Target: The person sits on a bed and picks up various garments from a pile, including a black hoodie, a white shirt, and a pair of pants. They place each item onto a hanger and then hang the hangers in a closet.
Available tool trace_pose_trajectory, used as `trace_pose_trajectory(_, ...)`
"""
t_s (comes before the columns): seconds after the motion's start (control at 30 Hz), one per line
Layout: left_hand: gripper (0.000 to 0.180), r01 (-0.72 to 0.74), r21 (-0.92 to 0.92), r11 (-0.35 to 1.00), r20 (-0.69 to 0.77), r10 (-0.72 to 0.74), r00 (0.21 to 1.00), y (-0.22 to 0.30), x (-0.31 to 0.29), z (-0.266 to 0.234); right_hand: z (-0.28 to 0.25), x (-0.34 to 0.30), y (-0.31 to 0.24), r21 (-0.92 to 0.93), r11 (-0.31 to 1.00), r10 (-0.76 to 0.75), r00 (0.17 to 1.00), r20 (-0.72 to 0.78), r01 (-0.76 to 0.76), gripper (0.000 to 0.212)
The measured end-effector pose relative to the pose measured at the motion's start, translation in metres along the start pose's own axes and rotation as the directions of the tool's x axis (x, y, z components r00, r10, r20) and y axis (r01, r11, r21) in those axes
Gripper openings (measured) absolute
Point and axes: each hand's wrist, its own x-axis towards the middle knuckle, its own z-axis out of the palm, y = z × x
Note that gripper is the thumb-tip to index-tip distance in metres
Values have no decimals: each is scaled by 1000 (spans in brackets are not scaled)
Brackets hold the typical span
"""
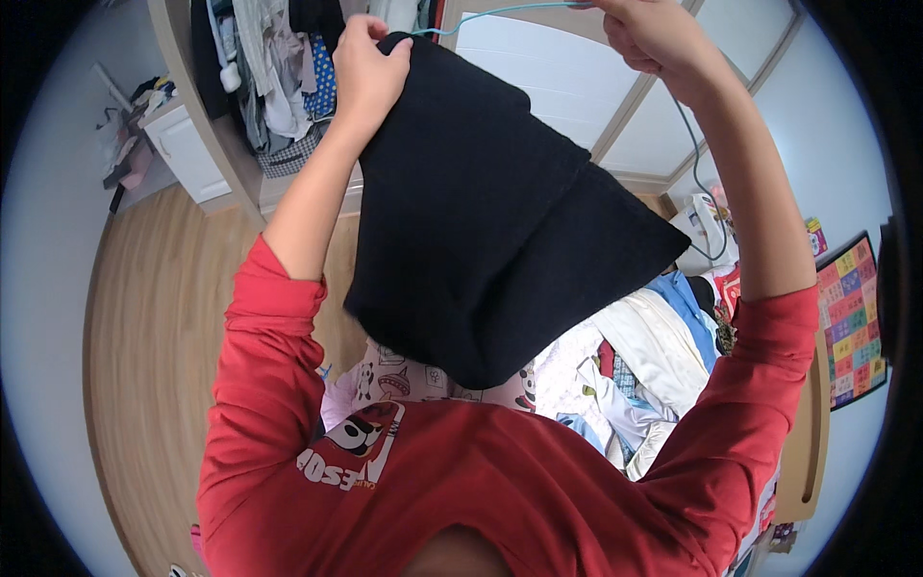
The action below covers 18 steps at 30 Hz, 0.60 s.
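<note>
Head view: the left hand [370,77] pinches the top corner of a folded black garment [461,192], which hangs before the person, near heaped clothes [644,356]. The right hand [654,38], partly cut off above, grips a thin turquoise wire [490,13] running to the garment's top. Clothes hang in an open wardrobe [183,87].

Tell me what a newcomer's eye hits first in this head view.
The big black garment in the centre, gripped at its upper left corner by the left hand. Next, the thin teal line along the top edge, reaching from near that corner to the right hand. Then the heap of mixed clothes at lower right and the hanging clothes at upper left.
</note>
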Motion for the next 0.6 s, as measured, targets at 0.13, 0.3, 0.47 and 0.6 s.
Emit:
trace_pose_trajectory(0.13, 14, -91, 87, 992, 33, 88, 996, 24, 0, -16, 8, 10, 6, -4, 1000, -12, 1000, -10, 12, 28)
trace_pose_trajectory(0.3, 11, -528, 183, 829, -182, 556, 811, 61, -39, -15, 4, 18, 15, 213, 977, -19, 1000, 10, 16, 25)
trace_pose_trajectory(0.47, 26, -339, -146, 929, 238, 366, 900, 104, -109, -17, 17, 27, 9, 201, 979, -40, 999, 8, 37, 27)
trace_pose_trajectory(0.6, 24, -116, -255, 960, 385, 211, 899, 85, -98, -15, 34, 25, 16, 40, 999, 6, 993, -121, -1, 30)
